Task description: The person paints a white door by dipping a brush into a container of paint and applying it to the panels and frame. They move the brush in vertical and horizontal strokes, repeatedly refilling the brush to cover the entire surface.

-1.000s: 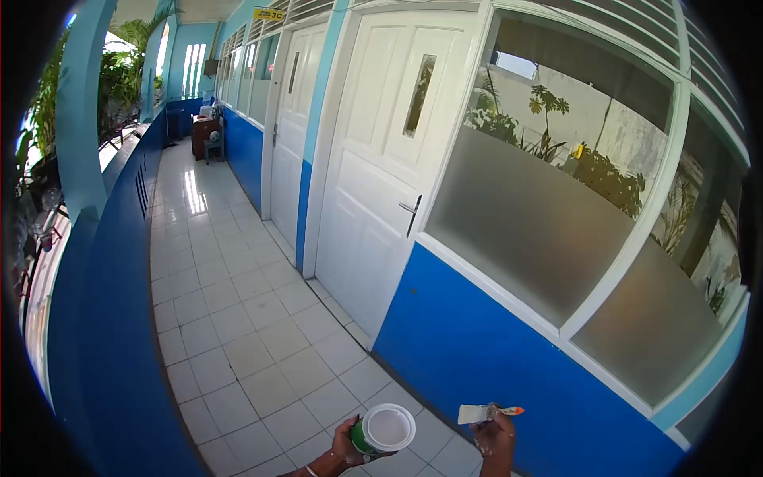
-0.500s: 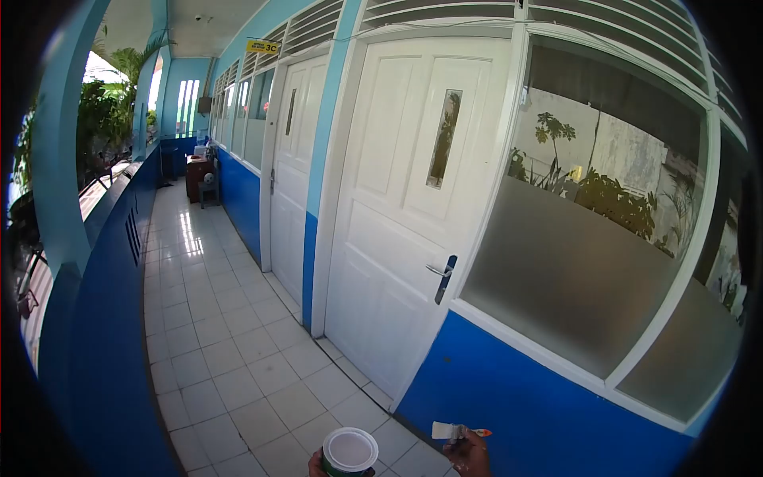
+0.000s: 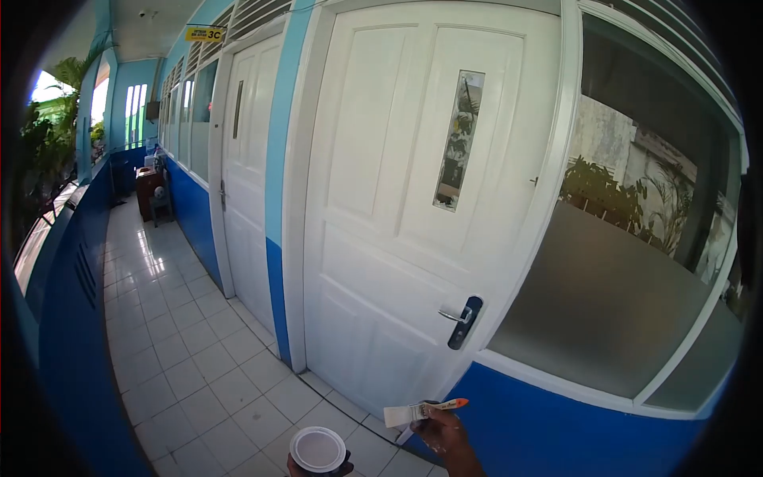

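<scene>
- Spillage possible if left hand (image 3: pixel 348 466), gripping round white-rimmed tub (image 3: pixel 319 430), tilts.
- Drips possible if right hand (image 3: pixel 442 430), gripping flat pale-bristled paintbrush (image 3: pixel 413 413) at tub's two o'clock, jolts.

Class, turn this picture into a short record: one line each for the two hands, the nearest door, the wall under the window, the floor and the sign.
Left hand: holds round container, white-rimmed
Right hand: holds paintbrush, bristles leftward
Nearest door: white, closed, metal handle
Wall: blue
Floor: pale tiles
Sign: yellow, reads 3C
</scene>
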### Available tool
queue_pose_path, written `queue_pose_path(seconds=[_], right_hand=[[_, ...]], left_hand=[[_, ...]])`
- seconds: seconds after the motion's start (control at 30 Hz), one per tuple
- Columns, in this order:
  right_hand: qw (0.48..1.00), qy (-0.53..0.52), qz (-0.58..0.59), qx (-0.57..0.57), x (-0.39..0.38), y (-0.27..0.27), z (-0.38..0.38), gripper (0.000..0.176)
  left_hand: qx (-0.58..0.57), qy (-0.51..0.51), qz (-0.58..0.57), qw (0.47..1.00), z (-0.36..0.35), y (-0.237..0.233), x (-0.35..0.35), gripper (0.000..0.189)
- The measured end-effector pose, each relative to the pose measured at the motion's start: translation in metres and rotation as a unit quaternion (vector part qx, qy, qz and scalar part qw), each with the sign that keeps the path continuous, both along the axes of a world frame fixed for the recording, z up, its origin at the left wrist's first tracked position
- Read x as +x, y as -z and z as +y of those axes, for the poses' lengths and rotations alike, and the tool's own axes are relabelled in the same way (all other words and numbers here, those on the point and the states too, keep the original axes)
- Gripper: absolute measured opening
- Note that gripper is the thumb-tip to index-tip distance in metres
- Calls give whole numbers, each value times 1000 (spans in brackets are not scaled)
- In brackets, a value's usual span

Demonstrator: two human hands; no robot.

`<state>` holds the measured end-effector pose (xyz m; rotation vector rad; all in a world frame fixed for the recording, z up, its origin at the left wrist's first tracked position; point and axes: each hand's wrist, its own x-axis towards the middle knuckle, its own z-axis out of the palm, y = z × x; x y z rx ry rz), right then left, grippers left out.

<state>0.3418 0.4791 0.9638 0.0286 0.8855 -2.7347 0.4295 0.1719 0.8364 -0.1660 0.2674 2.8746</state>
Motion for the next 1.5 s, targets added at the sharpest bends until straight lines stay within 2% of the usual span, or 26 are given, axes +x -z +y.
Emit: queue_pose_path(seconds=[0.1,0.2,0.3,0.4,0.47,0.5,0.6,0.77,0.83,0.87,0.9,0.93,0.97,1.07,1.1,1.2,1.23,1.27,1.3,1.33,1.37,1.5], right_hand=[[997,71,-21,21,-36,-5,-32,22],[989,134,-19,62,-82,-3,-64,22],[979,176,-22,98,-126,14,-99,21],[964,232,-14,131,-161,41,-128,20],[957,249,-21,149,-187,80,-137,22],[955,256,-22,150,-200,104,-138,23],[947,266,-40,176,-230,190,-131,24],[923,292,-26,249,-268,329,-122,25],[905,308,36,291,-275,371,-113,24],[895,317,68,307,-278,392,-113,23],[880,330,79,332,-281,407,-116,20],[868,329,106,356,-282,421,-113,20],[855,326,131,381,-283,434,-110,20],[818,304,187,451,-289,468,-123,21],[804,294,206,473,-294,483,-138,21],[772,278,215,529,-309,508,-155,23],[791,264,209,511,-312,516,-159,24],[779,247,224,531,-315,525,-160,24],[769,228,236,548,-309,513,-146,24],[756,211,251,566,-311,520,-150,24],[747,194,259,581,-315,528,-160,23],[712,132,266,636,-318,537,-182,22]], left_hand=[[98,70,-3,993,-32,10,-68,86],[64,84,-59,993,-61,38,-141,86],[80,137,-8,987,-95,74,-225,85],[96,146,5,985,-108,134,-277,85],[107,153,31,982,-111,167,-320,86],[47,145,34,988,-111,187,-341,85],[-99,128,32,986,-100,268,-387,82],[-101,140,81,982,-59,442,-443,76],[-176,110,155,966,-43,513,-454,74],[-173,103,177,963,-35,549,-459,73],[-119,115,180,970,-29,573,-463,73],[51,148,129,979,-17,569,-459,73],[213,181,64,958,-6,564,-455,74],[79,138,24,987,-3,589,-447,78],[73,121,6,990,-6,606,-449,83],[70,116,48,990,-5,637,-449,86],[67,102,16,992,-4,636,-446,86],[76,101,34,991,-4,646,-445,86],[81,99,47,991,5,629,-437,86],[89,98,64,989,1,631,-436,86],[71,76,26,994,-3,634,-434,85],[26,48,48,997,-16,649,-427,81]])
